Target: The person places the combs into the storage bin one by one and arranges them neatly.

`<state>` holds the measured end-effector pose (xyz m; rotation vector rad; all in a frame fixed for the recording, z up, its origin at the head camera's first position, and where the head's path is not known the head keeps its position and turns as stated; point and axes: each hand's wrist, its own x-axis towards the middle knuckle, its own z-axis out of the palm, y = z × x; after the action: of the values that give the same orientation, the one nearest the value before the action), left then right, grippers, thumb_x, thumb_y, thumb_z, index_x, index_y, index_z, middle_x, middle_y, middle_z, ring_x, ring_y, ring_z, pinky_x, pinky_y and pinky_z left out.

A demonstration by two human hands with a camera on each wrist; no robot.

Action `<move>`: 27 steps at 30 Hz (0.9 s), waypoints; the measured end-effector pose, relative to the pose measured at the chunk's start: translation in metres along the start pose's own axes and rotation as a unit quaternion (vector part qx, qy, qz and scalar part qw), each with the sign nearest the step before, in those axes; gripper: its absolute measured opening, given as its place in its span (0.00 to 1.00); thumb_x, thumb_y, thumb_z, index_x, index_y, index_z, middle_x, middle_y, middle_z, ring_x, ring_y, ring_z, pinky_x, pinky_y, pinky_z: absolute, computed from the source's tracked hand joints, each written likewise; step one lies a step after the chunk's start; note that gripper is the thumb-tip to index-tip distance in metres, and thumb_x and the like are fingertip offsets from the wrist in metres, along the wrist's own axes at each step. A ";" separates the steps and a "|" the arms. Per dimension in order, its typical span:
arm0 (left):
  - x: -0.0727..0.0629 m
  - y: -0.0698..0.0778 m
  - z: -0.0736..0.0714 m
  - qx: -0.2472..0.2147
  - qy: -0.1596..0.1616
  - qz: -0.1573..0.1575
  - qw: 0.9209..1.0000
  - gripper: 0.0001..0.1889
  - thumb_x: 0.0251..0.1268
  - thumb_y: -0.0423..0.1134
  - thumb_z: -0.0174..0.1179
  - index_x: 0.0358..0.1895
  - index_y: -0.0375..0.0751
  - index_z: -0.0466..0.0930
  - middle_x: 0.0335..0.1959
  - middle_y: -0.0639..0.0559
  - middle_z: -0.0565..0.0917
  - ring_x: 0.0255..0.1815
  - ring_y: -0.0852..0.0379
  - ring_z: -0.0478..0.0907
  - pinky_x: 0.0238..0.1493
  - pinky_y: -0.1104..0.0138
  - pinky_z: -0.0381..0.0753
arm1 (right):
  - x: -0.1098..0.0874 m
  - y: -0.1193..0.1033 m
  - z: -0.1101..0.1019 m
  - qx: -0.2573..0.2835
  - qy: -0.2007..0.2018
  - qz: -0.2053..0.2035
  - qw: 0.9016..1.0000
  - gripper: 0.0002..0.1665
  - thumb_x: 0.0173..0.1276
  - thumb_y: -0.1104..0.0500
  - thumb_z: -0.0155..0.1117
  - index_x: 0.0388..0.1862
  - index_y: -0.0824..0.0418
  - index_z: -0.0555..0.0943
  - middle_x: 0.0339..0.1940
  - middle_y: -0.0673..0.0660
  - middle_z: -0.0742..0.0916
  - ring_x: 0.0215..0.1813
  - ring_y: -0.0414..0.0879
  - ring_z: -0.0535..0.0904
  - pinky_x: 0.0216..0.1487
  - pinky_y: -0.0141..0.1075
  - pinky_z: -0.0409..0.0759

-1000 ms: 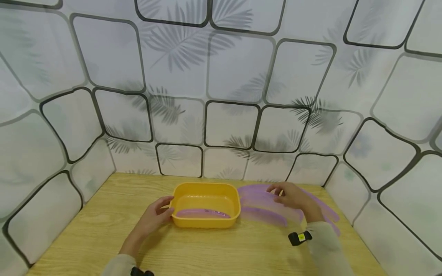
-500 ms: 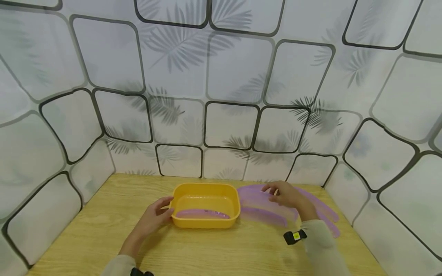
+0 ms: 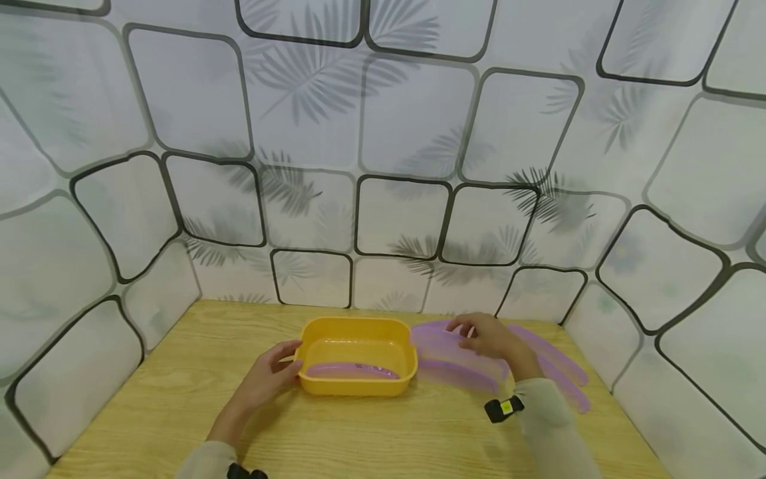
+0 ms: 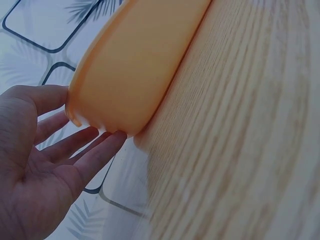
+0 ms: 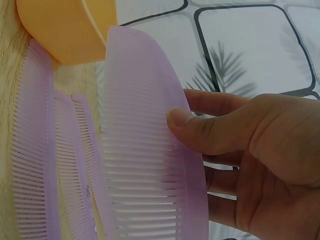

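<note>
My right hand [image 3: 487, 336] pinches a translucent purple comb [image 5: 145, 115] between thumb and fingers along its thick spine. The held comb's rounded end reaches close to the right end of a yellow plastic tub [image 3: 359, 387]. Inside the tub, along its near wall, lies a purple comb [image 3: 350, 370]. At the tub's left end, my left hand [image 3: 272, 376] rests its fingertips against the outer wall; the left wrist view shows these fingers [image 4: 102, 157] fairly straight. Another comb [image 3: 457, 376] lies on the table just right of the tub.
More purple combs [image 3: 550, 352] lie on the wooden table [image 3: 347, 439] at the right, beyond the right wrist. A patterned wall covering [image 3: 401, 219] rises behind the table and along both sides.
My right hand has moved left, bringing the held comb closer to the tub and away from the combs at the right. The left hand and the tub stay in place.
</note>
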<state>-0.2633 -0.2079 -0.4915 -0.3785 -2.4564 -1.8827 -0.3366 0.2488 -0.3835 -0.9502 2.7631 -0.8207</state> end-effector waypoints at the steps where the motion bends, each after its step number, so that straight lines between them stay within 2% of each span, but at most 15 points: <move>1: 0.000 0.000 0.000 0.000 -0.002 0.002 1.000 0.29 0.79 0.36 0.57 0.75 0.27 0.63 0.73 0.22 0.68 0.68 0.29 0.76 0.54 0.61 0.89 | 0.001 0.000 0.000 -0.003 0.000 -0.003 1.000 0.16 0.70 0.70 0.64 0.56 0.65 0.84 0.40 0.62 0.85 0.29 0.37 0.77 0.27 0.30 0.82; 8: 0.000 0.001 0.000 0.001 0.001 -0.008 1.000 0.28 0.78 0.36 0.58 0.75 0.29 0.64 0.73 0.23 0.68 0.69 0.30 0.76 0.54 0.61 0.89 | 0.008 -0.001 0.004 -0.009 0.005 -0.014 1.000 0.16 0.69 0.71 0.64 0.55 0.66 0.84 0.39 0.61 0.85 0.28 0.37 0.76 0.27 0.30 0.82; 15: 0.000 0.002 0.001 0.013 0.005 -0.013 1.000 0.28 0.79 0.37 0.57 0.76 0.29 0.63 0.73 0.24 0.68 0.69 0.29 0.75 0.54 0.61 0.89 | 0.015 -0.005 0.008 -0.019 0.004 0.005 1.000 0.16 0.70 0.70 0.65 0.55 0.62 0.85 0.39 0.59 0.86 0.29 0.38 0.78 0.28 0.30 0.82; 21: 0.001 0.000 0.001 0.011 0.007 -0.019 1.000 0.29 0.79 0.39 0.57 0.76 0.31 0.63 0.74 0.24 0.68 0.69 0.28 0.74 0.55 0.62 0.89 | 0.023 -0.008 0.010 -0.015 -0.005 -0.015 1.000 0.16 0.69 0.70 0.65 0.55 0.64 0.85 0.37 0.59 0.85 0.27 0.37 0.77 0.26 0.30 0.82; 27: 0.001 -0.001 0.000 0.008 0.001 -0.012 1.000 0.30 0.79 0.39 0.57 0.77 0.30 0.62 0.74 0.24 0.68 0.69 0.28 0.74 0.54 0.62 0.89 | 0.028 -0.009 0.012 -0.014 -0.013 -0.016 1.000 0.17 0.70 0.70 0.65 0.56 0.64 0.84 0.37 0.59 0.85 0.26 0.36 0.77 0.26 0.29 0.82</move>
<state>-0.2643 -0.2078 -0.4920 -0.3473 -2.4835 -1.8705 -0.3511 0.2209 -0.3866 -1.0053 2.7510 -0.7693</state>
